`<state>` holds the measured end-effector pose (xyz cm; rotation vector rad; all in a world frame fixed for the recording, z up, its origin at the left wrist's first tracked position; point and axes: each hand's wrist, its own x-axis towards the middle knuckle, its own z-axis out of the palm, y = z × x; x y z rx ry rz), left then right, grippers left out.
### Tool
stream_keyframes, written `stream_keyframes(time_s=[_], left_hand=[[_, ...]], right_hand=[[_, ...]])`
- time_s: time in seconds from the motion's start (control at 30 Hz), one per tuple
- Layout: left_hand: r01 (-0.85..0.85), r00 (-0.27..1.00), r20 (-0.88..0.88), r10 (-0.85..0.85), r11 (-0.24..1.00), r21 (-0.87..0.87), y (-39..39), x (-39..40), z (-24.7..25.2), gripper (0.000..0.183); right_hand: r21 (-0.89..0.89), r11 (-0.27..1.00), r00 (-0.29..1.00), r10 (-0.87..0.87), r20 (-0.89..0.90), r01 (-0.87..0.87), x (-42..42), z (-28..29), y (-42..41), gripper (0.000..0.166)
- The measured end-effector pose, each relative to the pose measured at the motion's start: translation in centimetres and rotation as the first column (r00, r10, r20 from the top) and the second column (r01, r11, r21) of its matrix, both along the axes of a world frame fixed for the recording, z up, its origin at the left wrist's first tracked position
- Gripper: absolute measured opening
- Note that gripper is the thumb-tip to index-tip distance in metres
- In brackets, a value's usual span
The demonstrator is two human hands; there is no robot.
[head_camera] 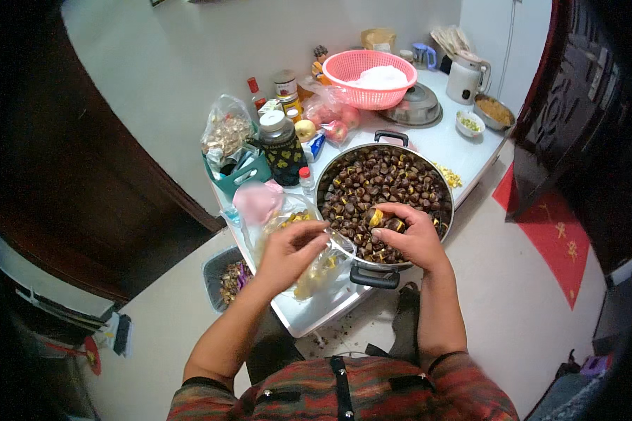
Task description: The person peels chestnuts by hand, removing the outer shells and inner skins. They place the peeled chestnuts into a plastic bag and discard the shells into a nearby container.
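Observation:
Between the thumb and fingers of my right hand [418, 239] are brown chestnuts [375, 218], one showing yellow flesh through a split shell. That hand hovers over a large metal pot [449, 184] filled with chestnuts, many of them split. My left hand [292, 250] is at the pot's left side, above a clear plastic bag [316, 279] with yellow peeled pieces inside. Its fingers curve apart from the thumb, and nothing shows between them. The hand covers part of the bag. A black pot handle [374, 278] faces me.
Left of the pot are a lidded jar [282, 147], a small red-capped bottle [306, 181] and a green basket [237, 181]. Behind it, a pink colander [368, 100] rests on a metal lid [418, 108]. A bin [216, 284] with scraps stands below the table's left edge.

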<state>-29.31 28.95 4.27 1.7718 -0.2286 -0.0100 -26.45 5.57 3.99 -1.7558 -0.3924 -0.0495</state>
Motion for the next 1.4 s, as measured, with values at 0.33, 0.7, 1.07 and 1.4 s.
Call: stream_keyframes(time_s=[0.33,0.7,1.07,1.4], left_hand=[[0.034,0.984,-0.174,-0.028,0.999,0.033,-7.7,5.5,-1.7,0.024],[0.072,0.970,-0.236,-0.056,0.996,0.058,-9.1,7.1,-2.7,0.015],[0.169,0.942,-0.311,-0.125,0.979,0.116,-8.6,8.0,-1.4,0.009],[-0.048,0.991,-0.116,0.064,0.990,0.134,-9.8,9.1,-4.2,0.009]], right_hand=[[-0.058,0.998,0.986,0.038,0.161,-0.029,4.2,-4.3,-3.4,0.037],[-0.035,0.998,0.979,0.058,0.195,-0.052,5.1,-5.4,-3.9,0.036],[-0.064,0.994,0.958,0.098,0.269,-0.084,5.0,-5.6,-3.7,0.035],[-0.049,0.999,0.948,0.024,0.318,-0.009,5.2,-6.4,-3.1,0.035]])
